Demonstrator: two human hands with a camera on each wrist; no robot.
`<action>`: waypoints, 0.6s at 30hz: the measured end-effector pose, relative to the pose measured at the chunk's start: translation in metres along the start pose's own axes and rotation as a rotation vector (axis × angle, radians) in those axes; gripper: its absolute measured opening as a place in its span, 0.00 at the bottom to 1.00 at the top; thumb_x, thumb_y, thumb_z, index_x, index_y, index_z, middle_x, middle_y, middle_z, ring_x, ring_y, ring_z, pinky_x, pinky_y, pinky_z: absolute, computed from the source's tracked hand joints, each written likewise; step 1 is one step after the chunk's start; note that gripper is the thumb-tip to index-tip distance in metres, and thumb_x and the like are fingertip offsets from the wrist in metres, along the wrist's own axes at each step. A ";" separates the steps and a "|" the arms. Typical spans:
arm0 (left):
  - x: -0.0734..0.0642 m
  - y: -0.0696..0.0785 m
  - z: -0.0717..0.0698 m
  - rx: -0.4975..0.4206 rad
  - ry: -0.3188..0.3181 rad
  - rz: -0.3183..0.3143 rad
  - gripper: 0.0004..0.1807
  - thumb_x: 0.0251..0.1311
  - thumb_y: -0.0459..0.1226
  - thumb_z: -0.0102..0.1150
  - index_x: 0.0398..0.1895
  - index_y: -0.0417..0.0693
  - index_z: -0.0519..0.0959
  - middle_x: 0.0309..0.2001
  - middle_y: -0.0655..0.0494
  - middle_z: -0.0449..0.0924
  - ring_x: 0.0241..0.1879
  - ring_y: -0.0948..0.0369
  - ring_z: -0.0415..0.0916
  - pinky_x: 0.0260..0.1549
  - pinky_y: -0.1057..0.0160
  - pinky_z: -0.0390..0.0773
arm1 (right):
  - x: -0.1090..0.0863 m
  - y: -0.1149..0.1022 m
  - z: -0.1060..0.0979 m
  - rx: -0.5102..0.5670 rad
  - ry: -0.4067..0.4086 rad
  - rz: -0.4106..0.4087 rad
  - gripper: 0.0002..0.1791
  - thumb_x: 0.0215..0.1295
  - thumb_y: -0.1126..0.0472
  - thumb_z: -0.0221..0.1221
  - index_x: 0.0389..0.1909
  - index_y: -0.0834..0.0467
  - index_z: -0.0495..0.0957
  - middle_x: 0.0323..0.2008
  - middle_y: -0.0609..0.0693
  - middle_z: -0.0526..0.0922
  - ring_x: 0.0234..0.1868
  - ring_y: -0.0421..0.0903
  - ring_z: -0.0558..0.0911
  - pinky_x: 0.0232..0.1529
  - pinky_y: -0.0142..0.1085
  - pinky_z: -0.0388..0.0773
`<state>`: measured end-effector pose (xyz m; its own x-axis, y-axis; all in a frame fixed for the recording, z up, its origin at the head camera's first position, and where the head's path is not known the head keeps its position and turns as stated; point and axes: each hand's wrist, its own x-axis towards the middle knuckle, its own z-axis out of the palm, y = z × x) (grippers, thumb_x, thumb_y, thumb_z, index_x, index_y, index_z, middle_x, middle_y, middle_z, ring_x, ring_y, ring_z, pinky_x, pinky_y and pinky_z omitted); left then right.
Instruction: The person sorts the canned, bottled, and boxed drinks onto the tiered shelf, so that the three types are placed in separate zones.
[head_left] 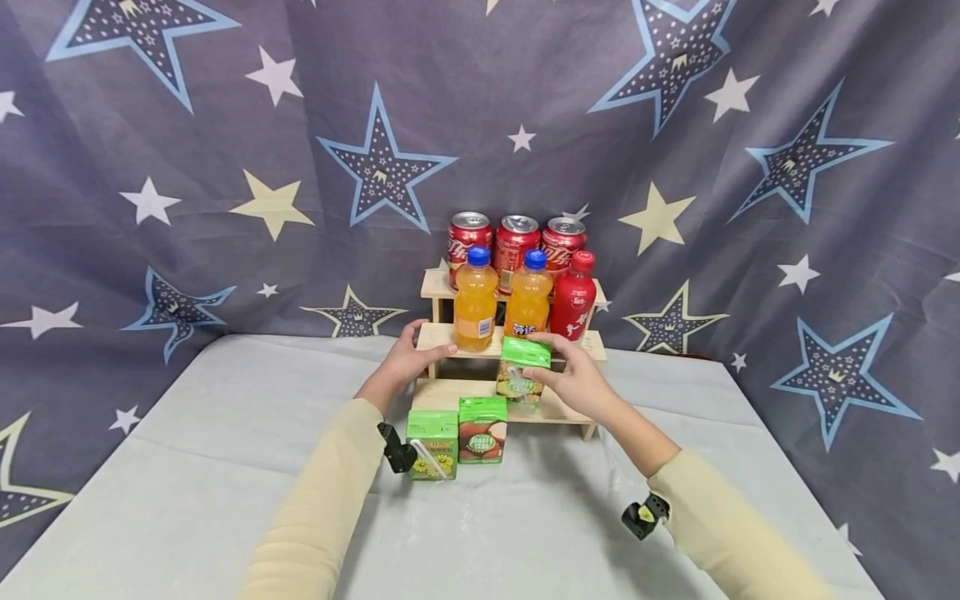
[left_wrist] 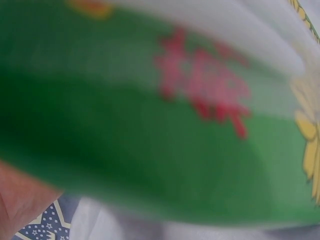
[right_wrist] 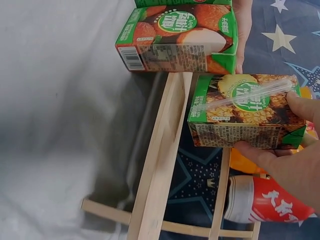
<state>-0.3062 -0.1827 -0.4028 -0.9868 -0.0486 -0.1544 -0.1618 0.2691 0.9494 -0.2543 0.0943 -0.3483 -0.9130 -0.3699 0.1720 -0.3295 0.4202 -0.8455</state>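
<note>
My right hand (head_left: pixel 581 379) holds a pineapple juice box (head_left: pixel 517 382) by its upper part, over the lowest tier of a wooden stepped rack (head_left: pixel 450 392). In the right wrist view, thumb and fingers pinch this box, and a wrapped straw runs along its front. At the left end of the rack's middle tier, my left hand (head_left: pixel 405 362) grips the board, thumb along the front edge. Before the rack stand a lychee juice box (head_left: pixel 482 433) and a green carton with yellow flowers (head_left: pixel 432 450). That carton (left_wrist: pixel 200 165) fills the left wrist view, blurred.
On the middle tier are two orange drink bottles (head_left: pixel 474 304) with blue caps and a red bottle (head_left: pixel 572 304). Three red cola cans (head_left: pixel 517 242) line the top tier. A star-patterned curtain (head_left: pixel 525 67) hangs behind the pale cloth-covered table (head_left: pixel 225 467).
</note>
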 end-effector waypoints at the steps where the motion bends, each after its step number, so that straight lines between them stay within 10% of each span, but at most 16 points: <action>1: 0.000 0.000 0.000 -0.001 0.000 0.001 0.52 0.51 0.46 0.68 0.73 0.54 0.44 0.67 0.41 0.57 0.61 0.47 0.66 0.61 0.49 0.67 | 0.002 0.000 0.002 -0.003 0.003 0.003 0.26 0.59 0.59 0.63 0.59 0.52 0.70 0.53 0.54 0.76 0.49 0.53 0.77 0.46 0.39 0.77; 18: 0.000 -0.001 -0.001 0.017 -0.011 0.012 0.51 0.52 0.47 0.67 0.73 0.54 0.44 0.68 0.40 0.56 0.61 0.46 0.66 0.61 0.48 0.67 | 0.024 -0.009 0.035 0.072 -0.032 0.038 0.29 0.59 0.57 0.63 0.63 0.49 0.69 0.58 0.52 0.73 0.55 0.53 0.74 0.50 0.43 0.77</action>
<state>-0.3055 -0.1843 -0.4037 -0.9886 -0.0350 -0.1462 -0.1501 0.2857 0.9465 -0.2649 0.0525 -0.3542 -0.9160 -0.3814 0.1243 -0.2759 0.3742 -0.8853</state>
